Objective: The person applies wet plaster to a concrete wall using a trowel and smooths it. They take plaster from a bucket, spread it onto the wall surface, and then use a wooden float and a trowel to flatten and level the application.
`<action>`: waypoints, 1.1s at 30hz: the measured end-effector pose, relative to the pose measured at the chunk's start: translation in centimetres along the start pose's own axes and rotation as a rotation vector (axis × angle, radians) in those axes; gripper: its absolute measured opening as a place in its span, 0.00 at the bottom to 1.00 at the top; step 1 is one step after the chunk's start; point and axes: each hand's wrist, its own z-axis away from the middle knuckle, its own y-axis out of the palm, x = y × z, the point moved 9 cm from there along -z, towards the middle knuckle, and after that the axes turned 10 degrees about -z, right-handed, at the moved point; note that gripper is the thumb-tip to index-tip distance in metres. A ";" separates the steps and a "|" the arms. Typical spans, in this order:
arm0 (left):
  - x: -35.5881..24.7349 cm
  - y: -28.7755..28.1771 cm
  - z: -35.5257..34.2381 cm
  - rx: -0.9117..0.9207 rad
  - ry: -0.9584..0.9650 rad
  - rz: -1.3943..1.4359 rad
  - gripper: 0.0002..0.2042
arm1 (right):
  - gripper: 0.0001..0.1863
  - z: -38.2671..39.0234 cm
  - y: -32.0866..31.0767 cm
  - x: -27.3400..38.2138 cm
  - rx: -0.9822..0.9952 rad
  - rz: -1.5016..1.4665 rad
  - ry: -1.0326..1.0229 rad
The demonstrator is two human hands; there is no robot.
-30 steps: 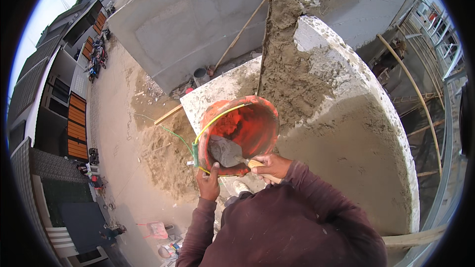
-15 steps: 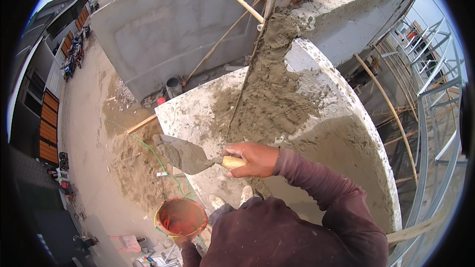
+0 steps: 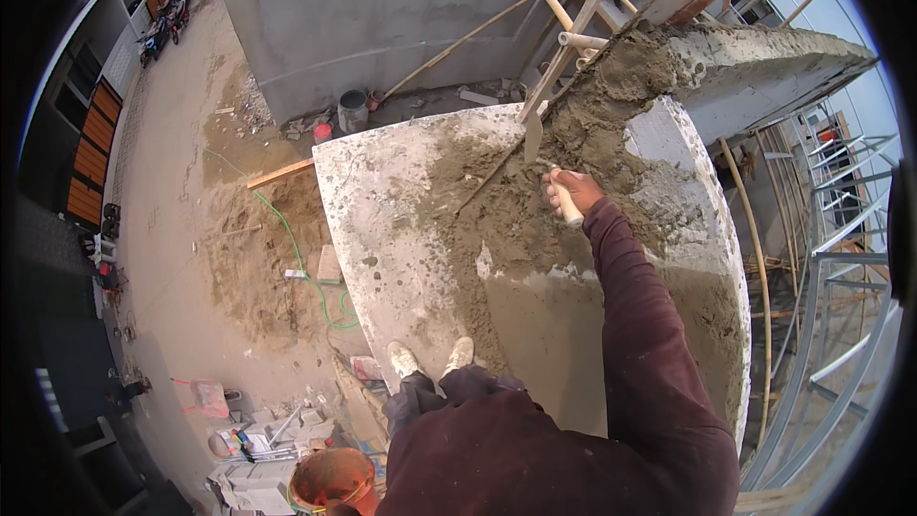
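Far left, well below: a yard of packed sand [image 3: 172, 258] with a green hose [image 3: 310, 268] snaking across it and a wooden plank [image 3: 279, 173] lying just above the hose. Lower left, near the bottom edge: an orange bucket [image 3: 330, 480], rim up, smeared with mortar; left hand hidden at the frame's bottom edge beside it, grip impossible to tell. Just right of that, two pale shoes [image 3: 430, 358] planted on the lower edge of a curved concrete slab [image 3: 382, 220], grey and bare on its left part. Further up, near the far wall, a small grey pail [image 3: 352, 111] standing on the ground. Centre: wet brown mortar [image 3: 506, 210] spread over the slab, thickest toward the top. Right of centre: right hand [image 3: 571, 193] at the end of a maroon sleeve [image 3: 640, 325], fingers wrapped fully round the pale handle of a trowel [image 3: 535, 139], blade pointing up and pressed edge-on into the mortar heap. Above it, bamboo poles [image 3: 564, 48] leaning against the slab's upper edge. Far right: metal scaffolding [image 3: 841, 258] running down the side.
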 end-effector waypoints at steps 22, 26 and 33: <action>-16.2 -30.9 -13.0 0.126 -0.095 2.295 0.20 | 0.36 -5.3 -4.7 -23.6 -0.347 0.621 0.279; -19.1 -36.9 -13.1 0.137 -0.185 2.202 0.21 | 0.35 -17.6 -1.7 -22.4 -0.216 0.803 0.277; -23.7 -45.9 -14.5 -0.057 -0.513 2.107 0.17 | 0.32 -34.1 6.8 -8.9 0.065 1.201 0.336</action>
